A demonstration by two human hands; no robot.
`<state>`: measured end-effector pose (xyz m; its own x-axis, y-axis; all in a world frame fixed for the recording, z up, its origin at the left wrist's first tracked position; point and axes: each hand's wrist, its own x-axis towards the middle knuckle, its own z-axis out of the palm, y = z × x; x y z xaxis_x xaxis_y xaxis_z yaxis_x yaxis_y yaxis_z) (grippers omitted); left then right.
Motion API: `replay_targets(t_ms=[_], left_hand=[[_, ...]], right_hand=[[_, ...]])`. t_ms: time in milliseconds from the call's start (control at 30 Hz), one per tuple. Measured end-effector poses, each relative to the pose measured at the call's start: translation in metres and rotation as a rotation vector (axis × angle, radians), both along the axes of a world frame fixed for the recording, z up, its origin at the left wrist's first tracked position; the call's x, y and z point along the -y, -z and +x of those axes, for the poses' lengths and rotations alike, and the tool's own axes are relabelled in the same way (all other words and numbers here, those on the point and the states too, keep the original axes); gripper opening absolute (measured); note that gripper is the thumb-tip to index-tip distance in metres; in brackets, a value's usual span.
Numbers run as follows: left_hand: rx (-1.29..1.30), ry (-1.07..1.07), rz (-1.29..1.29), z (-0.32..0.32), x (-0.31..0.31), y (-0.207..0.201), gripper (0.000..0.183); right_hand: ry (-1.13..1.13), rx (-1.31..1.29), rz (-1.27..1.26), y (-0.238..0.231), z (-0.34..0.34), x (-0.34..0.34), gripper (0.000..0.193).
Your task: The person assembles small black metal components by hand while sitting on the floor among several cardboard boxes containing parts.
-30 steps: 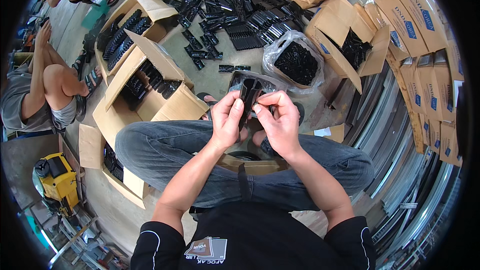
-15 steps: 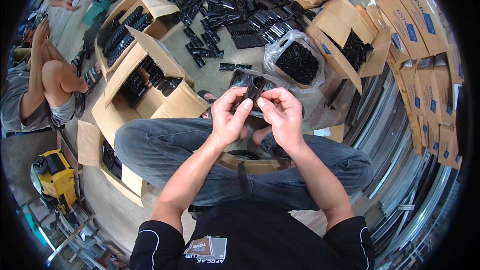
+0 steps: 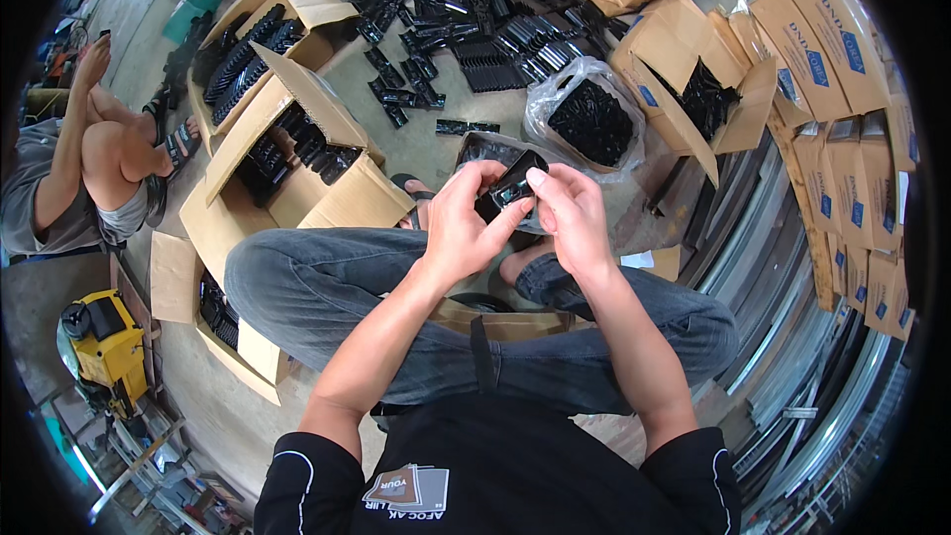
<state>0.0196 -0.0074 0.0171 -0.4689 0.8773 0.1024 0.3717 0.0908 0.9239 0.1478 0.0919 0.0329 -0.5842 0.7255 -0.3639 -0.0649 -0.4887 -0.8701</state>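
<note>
Clutching one black part (image 3: 507,192), both hands (image 3: 461,216) (image 3: 577,213) partly block a tray (image 3: 477,146); a carton (image 3: 337,208) and bag (image 3: 538,117) stand near.

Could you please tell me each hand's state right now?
Left hand: closed, holding a glossy black curved part.
Right hand: closed, pinching the same part.

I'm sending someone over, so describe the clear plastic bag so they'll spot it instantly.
Find the big heap of black parts on the floor. Just below its right end, left of an open cardboard carton, sits the plastic bag. Being clear, crumpled plastic sets it apart from that brown carton.
</note>
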Motion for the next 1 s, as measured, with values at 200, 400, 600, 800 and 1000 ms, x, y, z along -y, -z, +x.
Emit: replay_targets(t_ms=[200,400,600,800,1000], left_hand=[[0.67,0.122,-0.162,-0.004,-0.004,0.008,0.037],[0.885,0.059,-0.183,-0.01,-0.003,0.012,0.025],[1.104,-0.018,-0.075,-0.02,-0.003,0.019,0.022],[1.279,-0.088,-0.018,-0.029,0.002,0.015,0.015],[1.27,-0.107,-0.018,-0.025,-0.001,0.014,0.024]], right_hand=[[-0.039,0.021,-0.085,0.024,0.007,-0.011,0.024],[-0.102,0.105,-0.028,0.026,-0.001,-0.021,0.033],[-0.082,0.335,0.141,0.126,0.002,-0.05,0.038],[-0.479,1.133,0.829,0.182,0.0,-0.018,0.019],[-0.573,1.244,0.93,0.205,0.001,-0.013,0.018]])
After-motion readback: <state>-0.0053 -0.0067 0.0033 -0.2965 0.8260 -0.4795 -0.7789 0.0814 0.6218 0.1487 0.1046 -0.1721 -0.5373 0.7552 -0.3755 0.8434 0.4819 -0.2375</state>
